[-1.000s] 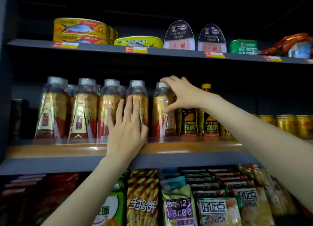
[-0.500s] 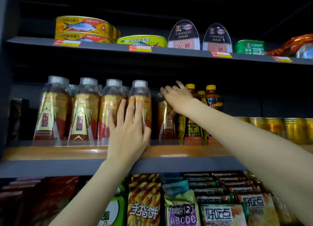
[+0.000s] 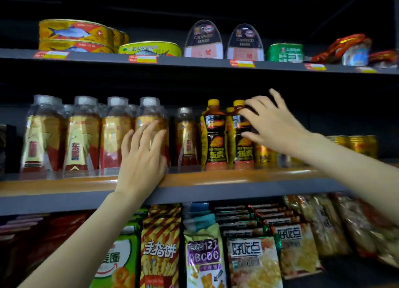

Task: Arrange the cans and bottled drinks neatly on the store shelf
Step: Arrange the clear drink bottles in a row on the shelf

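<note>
While our left hand [image 3: 141, 158] is resting with straight fingers against the front of the fourth clear-capped tea bottle [image 3: 151, 132], we are reaching our right hand [image 3: 272, 123] to the pair of yellow-capped dark bottles [image 3: 241, 136] on the middle shelf [image 3: 64, 186]. Its grip is spread apart, with the fingertips [image 3: 244, 112] touching the neck and label of the right-hand dark bottle, not yet curled round it. We are judging the step in hand to be the straightening of this dark pair, after the tea row to their left. One tea bottle [image 3: 186, 136] is standing set back from its four neighbours, between them and the dark pair. Gold cans [image 3: 354, 145] are sitting farther right, partly hidden behind our forearm. Next, we are likely needing to close the fingers on the dark bottle and ease it flush with its twin, labels forward, without knocking the cans just beside it.
</note>
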Action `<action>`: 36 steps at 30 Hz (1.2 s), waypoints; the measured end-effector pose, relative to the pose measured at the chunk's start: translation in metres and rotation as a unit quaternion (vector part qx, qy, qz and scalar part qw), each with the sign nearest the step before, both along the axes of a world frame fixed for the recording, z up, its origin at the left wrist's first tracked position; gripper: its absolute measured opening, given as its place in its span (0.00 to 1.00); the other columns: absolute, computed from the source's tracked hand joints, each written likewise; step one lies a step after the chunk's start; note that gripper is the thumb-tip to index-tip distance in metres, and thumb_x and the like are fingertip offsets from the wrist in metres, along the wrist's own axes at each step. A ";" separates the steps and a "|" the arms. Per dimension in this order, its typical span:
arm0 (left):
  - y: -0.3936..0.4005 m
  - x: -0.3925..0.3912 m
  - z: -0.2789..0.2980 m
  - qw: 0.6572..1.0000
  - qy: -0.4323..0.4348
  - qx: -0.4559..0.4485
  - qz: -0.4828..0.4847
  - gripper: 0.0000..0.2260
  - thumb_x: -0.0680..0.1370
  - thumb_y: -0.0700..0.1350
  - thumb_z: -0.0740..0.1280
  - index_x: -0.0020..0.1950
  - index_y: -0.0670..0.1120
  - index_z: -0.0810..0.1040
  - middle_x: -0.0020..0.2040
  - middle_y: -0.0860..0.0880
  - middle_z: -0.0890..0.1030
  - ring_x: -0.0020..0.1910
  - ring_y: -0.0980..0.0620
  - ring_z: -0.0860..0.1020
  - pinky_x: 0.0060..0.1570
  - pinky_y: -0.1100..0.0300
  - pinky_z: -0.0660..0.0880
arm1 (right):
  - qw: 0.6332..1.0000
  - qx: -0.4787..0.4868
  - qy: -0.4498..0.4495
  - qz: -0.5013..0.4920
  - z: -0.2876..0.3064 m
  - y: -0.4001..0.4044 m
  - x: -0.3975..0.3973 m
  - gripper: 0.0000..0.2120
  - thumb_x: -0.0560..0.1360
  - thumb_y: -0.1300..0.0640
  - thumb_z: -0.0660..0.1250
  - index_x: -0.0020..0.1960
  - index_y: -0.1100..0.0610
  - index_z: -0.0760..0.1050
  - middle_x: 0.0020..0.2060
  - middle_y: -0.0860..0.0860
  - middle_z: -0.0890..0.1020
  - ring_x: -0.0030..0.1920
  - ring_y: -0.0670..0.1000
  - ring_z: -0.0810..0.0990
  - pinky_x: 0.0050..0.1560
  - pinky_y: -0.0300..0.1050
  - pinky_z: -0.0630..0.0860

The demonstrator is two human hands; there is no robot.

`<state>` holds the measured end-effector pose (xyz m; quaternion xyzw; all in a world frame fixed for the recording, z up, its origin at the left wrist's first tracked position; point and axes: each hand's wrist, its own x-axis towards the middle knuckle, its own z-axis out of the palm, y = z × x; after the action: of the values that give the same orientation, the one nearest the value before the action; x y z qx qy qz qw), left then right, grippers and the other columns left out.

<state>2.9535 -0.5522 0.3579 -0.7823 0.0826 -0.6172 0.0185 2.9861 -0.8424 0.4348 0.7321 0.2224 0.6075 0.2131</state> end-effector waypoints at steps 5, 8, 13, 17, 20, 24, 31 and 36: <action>-0.110 0.018 0.005 0.996 0.017 -0.013 -0.089 0.24 0.73 0.48 0.53 0.66 0.41 0.71 0.68 0.40 0.70 0.67 0.40 0.65 0.66 0.41 0.62 | 0.997 0.041 0.026 -0.065 -0.017 -0.121 -0.010 0.21 0.62 0.57 0.79 0.50 0.65 0.79 0.51 0.66 0.79 0.54 0.66 0.79 0.61 0.71 0.66; -0.195 0.030 0.006 0.991 0.012 0.046 -0.121 0.23 0.73 0.47 0.56 0.66 0.42 0.72 0.67 0.41 0.72 0.67 0.40 0.68 0.66 0.42 0.63 | 0.990 0.082 0.039 -0.108 -0.024 -0.195 -0.018 0.20 0.65 0.59 0.78 0.52 0.66 0.77 0.55 0.67 0.77 0.58 0.67 0.76 0.61 0.72 0.65; -0.332 0.050 0.008 0.979 0.009 0.084 -0.184 0.23 0.72 0.46 0.55 0.64 0.41 0.73 0.65 0.41 0.75 0.64 0.41 0.73 0.63 0.43 0.67 | 0.982 0.139 0.018 -0.131 -0.033 -0.320 -0.035 0.18 0.67 0.61 0.74 0.55 0.65 0.76 0.57 0.66 0.75 0.57 0.68 0.74 0.58 0.66 0.69; -0.439 0.070 0.006 0.978 0.030 0.059 -0.200 0.25 0.72 0.48 0.53 0.64 0.41 0.74 0.64 0.42 0.76 0.62 0.41 0.75 0.62 0.41 0.68 | 0.939 0.322 0.093 -0.078 -0.034 -0.406 -0.022 0.21 0.73 0.55 0.69 0.61 0.65 0.71 0.57 0.65 0.72 0.55 0.67 0.73 0.55 0.58 0.71; -0.493 0.087 -0.003 0.982 0.069 0.032 -0.172 0.25 0.73 0.49 0.55 0.67 0.42 0.73 0.67 0.42 0.73 0.66 0.39 0.71 0.64 0.39 0.64 | 0.876 0.432 0.212 -0.034 -0.043 -0.447 0.004 0.33 0.73 0.50 0.71 0.71 0.61 0.63 0.63 0.62 0.67 0.63 0.63 0.68 0.62 0.52 0.66; -0.512 0.110 -0.014 0.995 0.071 0.028 -0.071 0.27 0.74 0.50 0.56 0.72 0.42 0.67 0.71 0.38 0.67 0.70 0.36 0.64 0.68 0.39 0.55 | 0.858 0.436 0.269 0.031 -0.039 -0.466 0.048 0.44 0.71 0.47 0.73 0.77 0.55 0.52 0.72 0.60 0.59 0.72 0.63 0.60 0.70 0.56 0.61; -0.512 0.111 -0.015 0.997 0.066 0.031 -0.019 0.26 0.76 0.52 0.51 0.71 0.42 0.68 0.70 0.38 0.69 0.70 0.35 0.65 0.67 0.37 0.58 | 0.802 0.541 0.246 0.057 -0.026 -0.444 0.117 0.50 0.70 0.51 0.75 0.78 0.54 0.43 0.74 0.64 0.58 0.72 0.65 0.61 0.68 0.58 0.64; -0.512 0.110 -0.015 0.997 0.062 0.029 -0.026 0.26 0.76 0.52 0.50 0.69 0.41 0.70 0.68 0.38 0.71 0.68 0.36 0.67 0.66 0.37 0.61 | 0.813 0.547 0.198 -0.016 -0.037 -0.437 0.125 0.49 0.73 0.55 0.73 0.78 0.56 0.40 0.72 0.65 0.57 0.71 0.66 0.59 0.66 0.58 0.64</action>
<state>3.0639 -1.0643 0.3432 -0.8156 0.1219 -0.5653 0.0205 3.1113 -1.2791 0.3976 0.8361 -0.1208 0.4671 -0.2610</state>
